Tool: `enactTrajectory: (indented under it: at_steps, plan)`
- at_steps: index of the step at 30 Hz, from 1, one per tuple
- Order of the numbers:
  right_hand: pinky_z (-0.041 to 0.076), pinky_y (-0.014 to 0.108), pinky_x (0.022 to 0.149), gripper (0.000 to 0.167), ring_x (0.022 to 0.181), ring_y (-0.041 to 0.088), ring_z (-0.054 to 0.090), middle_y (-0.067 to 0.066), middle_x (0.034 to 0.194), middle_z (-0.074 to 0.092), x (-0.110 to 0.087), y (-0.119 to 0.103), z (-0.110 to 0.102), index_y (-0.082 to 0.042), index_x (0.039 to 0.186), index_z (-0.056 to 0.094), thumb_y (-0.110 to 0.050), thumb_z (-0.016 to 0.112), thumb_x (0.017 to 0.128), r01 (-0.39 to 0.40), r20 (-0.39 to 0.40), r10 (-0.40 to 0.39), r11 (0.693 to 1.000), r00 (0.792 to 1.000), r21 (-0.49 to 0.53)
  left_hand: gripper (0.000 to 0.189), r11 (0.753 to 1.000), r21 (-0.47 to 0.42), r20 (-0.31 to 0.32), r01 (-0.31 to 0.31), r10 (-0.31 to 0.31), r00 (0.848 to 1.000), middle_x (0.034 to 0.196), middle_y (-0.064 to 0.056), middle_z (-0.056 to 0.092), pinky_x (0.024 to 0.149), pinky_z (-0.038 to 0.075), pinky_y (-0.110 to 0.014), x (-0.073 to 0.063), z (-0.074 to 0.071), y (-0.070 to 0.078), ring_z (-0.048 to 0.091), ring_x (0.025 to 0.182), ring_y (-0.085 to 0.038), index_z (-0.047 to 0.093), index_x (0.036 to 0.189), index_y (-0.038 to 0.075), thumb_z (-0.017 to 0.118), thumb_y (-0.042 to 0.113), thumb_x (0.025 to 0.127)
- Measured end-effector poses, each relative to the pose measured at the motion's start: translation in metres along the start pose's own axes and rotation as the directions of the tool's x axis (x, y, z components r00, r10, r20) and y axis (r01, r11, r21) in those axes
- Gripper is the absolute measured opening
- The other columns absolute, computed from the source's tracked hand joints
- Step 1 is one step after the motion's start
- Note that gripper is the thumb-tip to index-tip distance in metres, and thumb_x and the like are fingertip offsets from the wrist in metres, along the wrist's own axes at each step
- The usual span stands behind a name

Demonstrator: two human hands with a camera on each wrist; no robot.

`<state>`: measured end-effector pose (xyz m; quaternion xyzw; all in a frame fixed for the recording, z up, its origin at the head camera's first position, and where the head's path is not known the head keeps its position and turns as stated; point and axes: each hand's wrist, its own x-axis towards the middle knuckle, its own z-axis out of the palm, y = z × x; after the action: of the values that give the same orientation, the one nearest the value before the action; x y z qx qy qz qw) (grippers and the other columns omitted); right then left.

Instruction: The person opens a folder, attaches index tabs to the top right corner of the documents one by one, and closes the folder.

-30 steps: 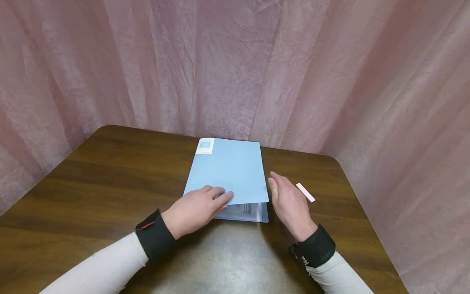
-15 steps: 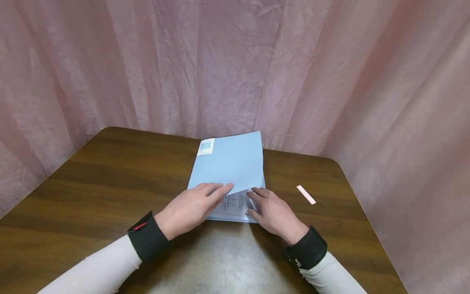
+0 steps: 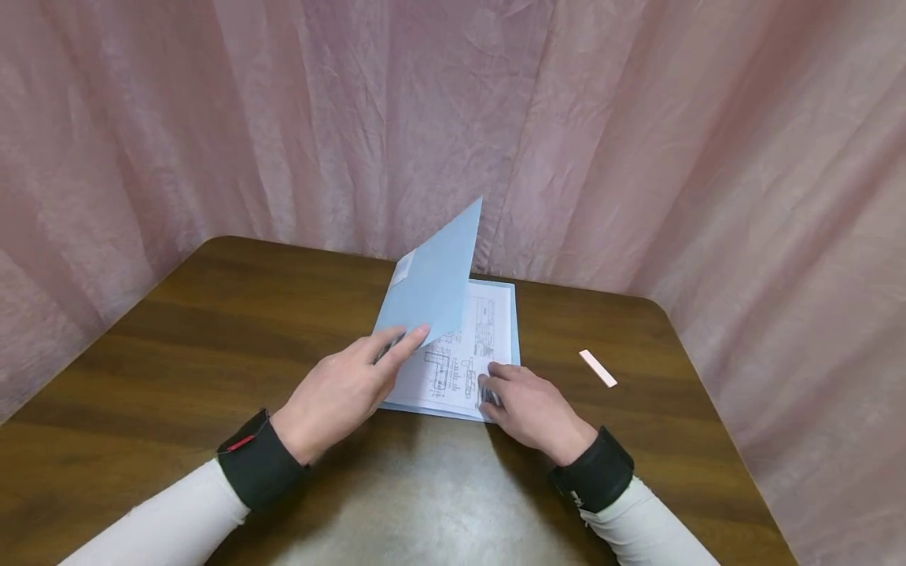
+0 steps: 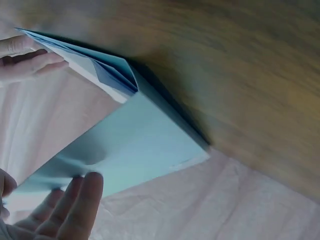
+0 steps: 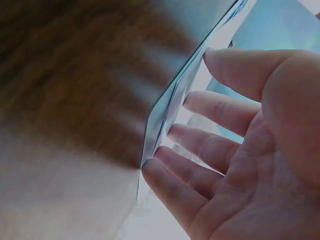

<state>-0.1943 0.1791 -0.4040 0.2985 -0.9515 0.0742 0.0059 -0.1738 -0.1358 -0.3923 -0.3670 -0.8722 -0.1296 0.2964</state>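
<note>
Pink curtain [image 3: 453, 118] is hung behind one brown table [image 3: 177, 346], on which one blue folder [image 3: 428, 295] is placed near the middle of the far edge. Its one cover [image 3: 439, 271] is held half-raised, pinched by the left hand [image 3: 336, 397]. One printed page [image 3: 453, 373] is exposed and touched by the right hand's [image 3: 534, 409] loosely spread fingers. One pale strip [image 3: 598, 368] is seen to the right. Two black wristbands [image 3: 598, 472] are worn.

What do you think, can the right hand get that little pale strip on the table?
Probably yes: the strip lies on the table beside the right hand, with nothing in between, though that hand is touching the paper.
</note>
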Motion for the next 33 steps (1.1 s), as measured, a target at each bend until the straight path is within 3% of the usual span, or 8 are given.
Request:
enactTrajectory:
  at_steps: [4, 8, 15, 20, 24, 28, 30, 33]
  plan:
    - [0.05, 0.054, 0.113, 0.042, 0.14, 0.04, 0.061, 0.023, 0.152, 0.063, 0.001, 0.0, -0.001, -0.004, 0.142, 0.073, -0.024, 0.077, 0.106, -0.013, 0.022, 0.013, 1.0, 1.0, 0.013, 0.095, 1.0, 0.022, -0.071, 0.022, -0.021, 0.997, 0.154, -0.021, 0.056, 0.084, 0.063, -0.047, -0.002, -0.006, -0.007, 0.069, 0.122, -0.038, 0.036, 0.173, 0.021, 0.081, -0.002, 0.092]
    - [0.049, 0.055, 0.114, 0.041, 0.142, 0.041, 0.06, 0.024, 0.154, 0.061, -0.001, -0.001, -0.002, -0.003, 0.142, 0.073, -0.024, 0.075, 0.106, -0.03, 0.031, 0.029, 0.999, 0.999, 0.036, 0.091, 0.999, 0.035, -0.154, 0.023, -0.017, 0.988, 0.168, -0.026, 0.039, 0.101, 0.058, -0.054, -0.003, -0.012, -0.015, 0.057, 0.14, -0.045, 0.038, 0.171, 0.021, 0.074, -0.005, 0.091]
    - [0.049, 0.055, 0.114, 0.043, 0.143, 0.041, 0.06, 0.024, 0.155, 0.061, -0.001, -0.003, -0.001, -0.003, 0.144, 0.073, -0.025, 0.075, 0.107, -0.037, 0.036, 0.035, 0.998, 0.999, 0.045, 0.091, 0.996, 0.084, -0.31, -0.016, 0.042, 0.95, 0.176, -0.028, 0.024, 0.117, 0.044, -0.064, -0.008, -0.016, -0.026, 0.034, 0.159, -0.051, 0.039, 0.17, 0.021, 0.066, -0.006, 0.088]
    - [0.049, 0.055, 0.114, 0.043, 0.143, 0.041, 0.059, 0.024, 0.155, 0.061, 0.0, -0.003, 0.0, -0.003, 0.144, 0.072, -0.024, 0.075, 0.107, -0.028, 0.036, 0.026, 0.999, 0.999, 0.047, 0.096, 0.989, 0.146, -0.37, -0.01, 0.064, 0.927, 0.182, -0.019, 0.012, 0.125, 0.029, -0.066, -0.013, -0.017, -0.031, 0.022, 0.164, -0.05, 0.04, 0.171, 0.023, 0.07, -0.005, 0.084]
    - [0.048, 0.055, 0.116, 0.044, 0.145, 0.04, 0.058, 0.024, 0.156, 0.06, 0.001, -0.003, -0.001, -0.003, 0.145, 0.072, -0.025, 0.075, 0.107, -0.034, 0.049, 0.032, 0.998, 0.998, 0.045, 0.104, 0.966, 0.257, -0.405, 0.021, 0.088, 0.91, 0.184, -0.012, 0.009, 0.126, 0.024, -0.07, -0.016, -0.02, -0.032, 0.017, 0.167, -0.041, 0.046, 0.167, 0.022, 0.079, -0.006, 0.073]
    - [0.048, 0.055, 0.116, 0.044, 0.145, 0.039, 0.057, 0.023, 0.157, 0.06, 0.001, -0.004, -0.001, -0.004, 0.145, 0.072, -0.026, 0.075, 0.107, -0.044, 0.06, 0.042, 0.998, 0.997, 0.038, 0.114, 0.93, 0.365, -0.404, 0.043, 0.116, 0.907, 0.184, -0.007, 0.012, 0.129, 0.02, -0.067, -0.018, -0.025, -0.031, 0.015, 0.169, -0.033, 0.049, 0.165, 0.02, 0.089, -0.004, 0.061]
    - [0.048, 0.054, 0.115, 0.044, 0.145, 0.039, 0.058, 0.022, 0.156, 0.06, 0.001, -0.005, -0.001, -0.004, 0.145, 0.072, -0.026, 0.075, 0.107, -0.048, 0.06, 0.046, 0.998, 0.997, 0.034, 0.104, 0.914, 0.402, -0.41, 0.049, 0.132, 0.902, 0.184, -0.005, 0.016, 0.13, 0.02, -0.064, -0.018, -0.026, -0.03, 0.017, 0.169, -0.03, 0.051, 0.164, 0.019, 0.084, -0.007, 0.068]
    - [0.049, 0.054, 0.115, 0.044, 0.145, 0.039, 0.058, 0.022, 0.156, 0.061, 0.001, -0.006, -0.001, -0.005, 0.145, 0.072, -0.026, 0.075, 0.107, -0.053, 0.061, 0.051, 0.998, 0.997, 0.032, 0.08, 0.893, 0.447, -0.418, 0.058, 0.151, 0.896, 0.182, -0.005, 0.025, 0.131, 0.023, -0.059, -0.02, -0.03, -0.03, 0.022, 0.168, -0.026, 0.054, 0.161, 0.017, 0.065, -0.013, 0.088]
